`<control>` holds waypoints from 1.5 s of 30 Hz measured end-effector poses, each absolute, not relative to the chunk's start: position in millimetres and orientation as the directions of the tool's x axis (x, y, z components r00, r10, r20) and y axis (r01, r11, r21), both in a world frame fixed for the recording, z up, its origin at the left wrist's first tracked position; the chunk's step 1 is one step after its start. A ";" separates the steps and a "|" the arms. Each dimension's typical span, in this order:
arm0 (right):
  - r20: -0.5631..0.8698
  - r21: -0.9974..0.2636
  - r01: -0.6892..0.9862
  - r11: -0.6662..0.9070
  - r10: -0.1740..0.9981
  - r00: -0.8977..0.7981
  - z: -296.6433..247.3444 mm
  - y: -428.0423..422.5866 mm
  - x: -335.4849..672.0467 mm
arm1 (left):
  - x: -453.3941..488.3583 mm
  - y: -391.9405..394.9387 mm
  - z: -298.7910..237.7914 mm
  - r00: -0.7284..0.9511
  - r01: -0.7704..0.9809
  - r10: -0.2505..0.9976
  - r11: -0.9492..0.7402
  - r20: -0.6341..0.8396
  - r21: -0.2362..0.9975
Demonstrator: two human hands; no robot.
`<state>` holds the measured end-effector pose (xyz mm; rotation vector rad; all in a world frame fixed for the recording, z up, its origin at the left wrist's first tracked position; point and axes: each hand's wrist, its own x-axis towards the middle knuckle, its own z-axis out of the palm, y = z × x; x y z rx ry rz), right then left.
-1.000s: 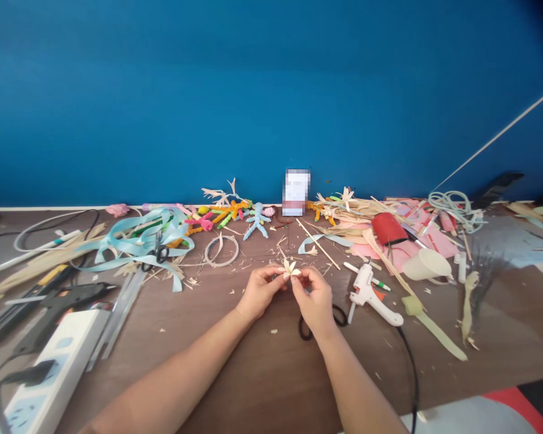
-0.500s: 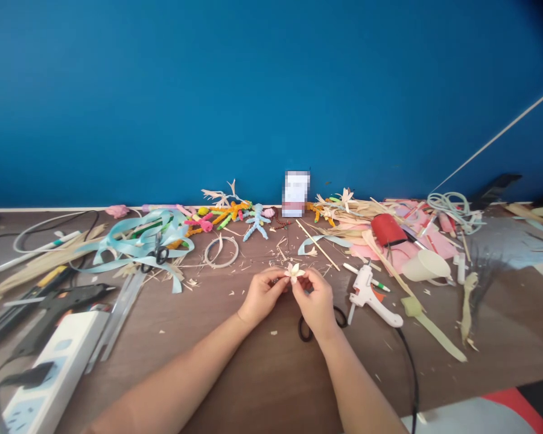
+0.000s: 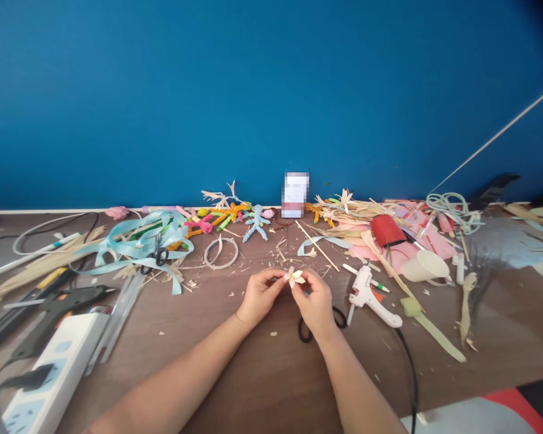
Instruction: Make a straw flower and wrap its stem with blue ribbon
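My left hand (image 3: 259, 295) and right hand (image 3: 315, 301) both pinch a little flower (image 3: 294, 276), up off the desk (image 3: 235, 367), I think so its petals don't bend.

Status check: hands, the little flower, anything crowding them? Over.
Left hand and right hand both pinch the pale flower, over the table. White glue gun lies right of them, apart. Black scissors partly hidden beneath the right wrist.

Bare forearms (image 3: 185, 374), left hand (image 3: 257, 295), right hand (image 3: 317, 304)
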<state>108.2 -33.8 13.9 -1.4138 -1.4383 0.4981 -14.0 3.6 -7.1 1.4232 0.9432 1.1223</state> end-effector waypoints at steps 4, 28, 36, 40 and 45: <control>0.379 -0.838 0.489 0.242 0.903 0.202 14.2 -34.5 107.8 | -15.3 3.2 -3.0 0.272 0.008 0.935 -0.237 0.226 0.971; 0.354 -0.847 0.494 0.198 0.903 0.244 14.0 -35.0 104.1 | -8.4 5.4 -7.9 0.272 -0.345 0.961 0.144 -0.048 0.927; 0.310 -0.895 0.405 0.188 0.915 0.259 12.1 -33.8 105.7 | -8.4 4.5 -3.4 0.279 -0.349 0.958 0.170 -0.071 0.921; 0.254 -0.927 0.344 0.151 0.927 0.277 8.7 -33.3 107.1 | -8.9 1.9 -3.4 0.284 -0.281 0.959 0.099 -0.016 0.954; 0.190 -0.949 0.299 0.100 0.938 0.289 2.7 -31.5 107.1 | -11.7 0.7 -6.1 0.221 -0.010 0.967 -0.125 0.124 0.992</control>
